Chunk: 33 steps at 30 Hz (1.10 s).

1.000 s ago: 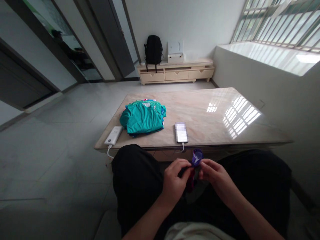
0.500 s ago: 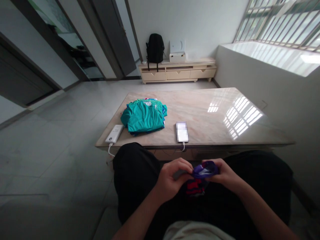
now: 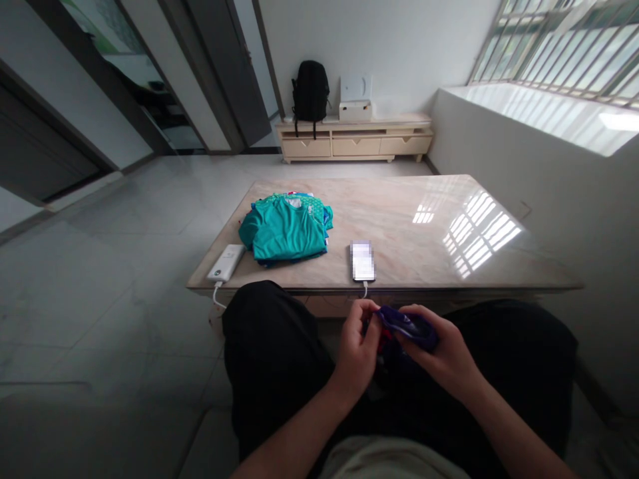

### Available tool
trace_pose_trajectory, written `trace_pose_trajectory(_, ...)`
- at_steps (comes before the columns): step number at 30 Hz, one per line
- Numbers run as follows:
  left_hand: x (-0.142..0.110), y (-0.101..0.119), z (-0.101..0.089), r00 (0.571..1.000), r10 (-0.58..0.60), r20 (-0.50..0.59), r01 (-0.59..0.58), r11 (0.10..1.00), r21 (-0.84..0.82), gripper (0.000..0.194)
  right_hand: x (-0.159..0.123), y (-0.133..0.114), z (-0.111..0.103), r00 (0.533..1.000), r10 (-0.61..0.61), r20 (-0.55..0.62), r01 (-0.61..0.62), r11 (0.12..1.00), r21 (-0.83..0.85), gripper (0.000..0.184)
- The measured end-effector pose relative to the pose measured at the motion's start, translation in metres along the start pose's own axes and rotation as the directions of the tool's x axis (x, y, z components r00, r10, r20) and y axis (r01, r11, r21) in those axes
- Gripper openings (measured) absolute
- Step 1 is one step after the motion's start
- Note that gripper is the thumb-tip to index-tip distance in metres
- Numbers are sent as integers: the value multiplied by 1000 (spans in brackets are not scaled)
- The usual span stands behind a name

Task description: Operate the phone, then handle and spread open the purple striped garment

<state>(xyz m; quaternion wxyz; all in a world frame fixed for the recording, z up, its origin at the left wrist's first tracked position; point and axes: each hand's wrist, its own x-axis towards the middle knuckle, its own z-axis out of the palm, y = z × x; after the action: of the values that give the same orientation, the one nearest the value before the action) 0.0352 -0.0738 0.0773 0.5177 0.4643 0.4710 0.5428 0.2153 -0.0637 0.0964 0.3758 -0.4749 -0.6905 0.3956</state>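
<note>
Above my lap, my left hand (image 3: pixel 358 346) pinches one end of a small purple garment (image 3: pixel 409 326) between thumb and fingers. My right hand (image 3: pixel 446 349) grips its other end, thumb below and fingers over the top. A rounded opening edge of purple cloth stretches between the two hands. Some red and dark cloth of the same piece shows beneath it, partly hidden by my fingers. Its exact kind is not clear. Beyond my hands, a folded teal shirt (image 3: pixel 289 229) tops a stack of clothes on the marble-look table (image 3: pixel 384 213).
A phone (image 3: pixel 362 261) with a white cable lies near the table's front edge. A white power bank (image 3: pixel 225 263) with a cable sits at the left corner. Farther back, a low cabinet (image 3: pixel 355 146) carries a black backpack (image 3: pixel 310 92) and a white box (image 3: pixel 355 110).
Both hands have risen slightly, and my left hand has turned more upright. The purple opening has gone from a wide loop to a narrower, tilted shape. Less red cloth shows below.
</note>
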Motion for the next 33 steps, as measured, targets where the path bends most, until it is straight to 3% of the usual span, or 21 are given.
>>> trace_pose_trajectory(3,-2,-2,3,996,89,19,-91,989,115,22,2,1,1,999,-27,-27,28,999,21,29)
trace_pose_trajectory(7,-1,-1,0,985,171,1,-169,970,176,15,4,-2,-2,992,-121,-29,122,993,8,6)
trace_pose_trajectory(12,1,3,-5,980,195,-32,-184,961,208,6,1,-6,-1,989,-138,-48,137,990,-20,12)
trace_pose_trajectory(23,1,12,-10,962,269,-34,-256,943,211,13,-1,10,-8,984,-171,57,172,985,-15,24)
trace_pose_trajectory(33,1,10,-12,948,316,45,-317,916,245,19,11,-2,-12,967,-252,30,252,967,-15,2)
